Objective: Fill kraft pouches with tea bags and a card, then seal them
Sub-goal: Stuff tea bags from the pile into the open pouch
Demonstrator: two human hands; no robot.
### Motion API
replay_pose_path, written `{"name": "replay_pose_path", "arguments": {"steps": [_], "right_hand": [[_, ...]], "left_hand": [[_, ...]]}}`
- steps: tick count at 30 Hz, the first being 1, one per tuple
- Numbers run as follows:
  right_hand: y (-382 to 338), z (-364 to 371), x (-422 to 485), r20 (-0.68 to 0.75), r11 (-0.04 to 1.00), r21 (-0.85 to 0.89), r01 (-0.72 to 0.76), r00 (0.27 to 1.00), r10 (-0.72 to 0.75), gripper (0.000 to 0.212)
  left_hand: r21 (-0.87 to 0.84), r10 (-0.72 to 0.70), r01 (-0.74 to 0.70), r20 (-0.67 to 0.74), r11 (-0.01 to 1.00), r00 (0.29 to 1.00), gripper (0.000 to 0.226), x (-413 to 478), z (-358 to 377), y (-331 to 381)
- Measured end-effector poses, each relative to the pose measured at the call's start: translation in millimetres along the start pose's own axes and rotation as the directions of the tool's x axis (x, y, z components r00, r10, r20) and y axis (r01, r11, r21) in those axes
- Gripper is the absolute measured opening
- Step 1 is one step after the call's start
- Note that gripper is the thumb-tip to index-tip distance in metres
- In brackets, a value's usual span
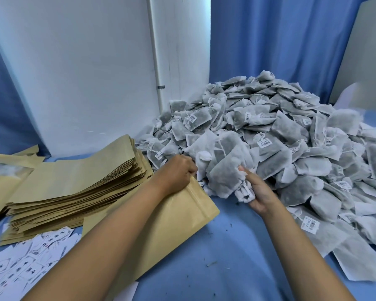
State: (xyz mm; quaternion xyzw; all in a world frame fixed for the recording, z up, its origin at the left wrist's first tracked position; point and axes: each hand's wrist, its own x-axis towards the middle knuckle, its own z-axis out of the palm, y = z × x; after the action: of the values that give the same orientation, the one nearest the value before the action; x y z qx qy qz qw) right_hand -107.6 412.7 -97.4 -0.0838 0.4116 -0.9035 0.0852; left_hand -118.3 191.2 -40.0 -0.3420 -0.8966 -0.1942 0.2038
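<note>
Kraft pouch (172, 216) mouth pinched by left hand (178, 172); right hand (258, 192) clutches tea bags (226, 170) w/ curled fingers, beside pile (291, 137).

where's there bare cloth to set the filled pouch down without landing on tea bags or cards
The widest bare stretch of the blue cloth lies near the person, between the held kraft pouch and the tea bag pile, with only crumbs. Left is crowded: the pouch stack and printed cards. The pile fills the right.
</note>
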Motion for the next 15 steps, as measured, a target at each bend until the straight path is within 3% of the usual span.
{"name": "replay_pose_path", "arguments": {"steps": [3, 5, 7, 12, 15], "right_hand": [[12.3, 14.0, -10.2, 0.097, 0.986, 0.021, -0.165, 0.982, 0.163, 0.038], [17.0, 26.0, -12.7, 0.150, 0.969, -0.046, -0.243, 0.957, 0.248, 0.014], [18.5, 35.2, -10.9, 0.142, 0.944, -0.166, -0.286, 0.940, 0.310, 0.014], [9.7, 51.5, -2.5, 0.104, 0.803, -0.545, -0.241, 0.931, 0.350, 0.023], [4.8, 63.8, -2.0, 0.055, 0.620, -0.768, -0.163, 0.947, 0.317, 0.015]], "left_hand": [[-0.030, 0.044, -0.047, -0.083, 0.998, 0.996, 0.018, -4.8, -8.6, 1.6], [-0.040, 0.060, -0.065, -0.115, 0.997, 0.992, 0.019, -9.0, -11.1, 0.9], [-0.046, 0.081, -0.089, -0.149, 0.995, 0.986, 0.020, -14.0, -13.8, 0.8], [-0.047, 0.054, -0.068, -0.258, 0.997, 0.965, 0.020, -23.4, -17.8, -1.5], [-0.108, -0.063, 0.027, -0.348, 0.994, 0.936, 0.018, -26.2, -15.1, -2.3]]}}
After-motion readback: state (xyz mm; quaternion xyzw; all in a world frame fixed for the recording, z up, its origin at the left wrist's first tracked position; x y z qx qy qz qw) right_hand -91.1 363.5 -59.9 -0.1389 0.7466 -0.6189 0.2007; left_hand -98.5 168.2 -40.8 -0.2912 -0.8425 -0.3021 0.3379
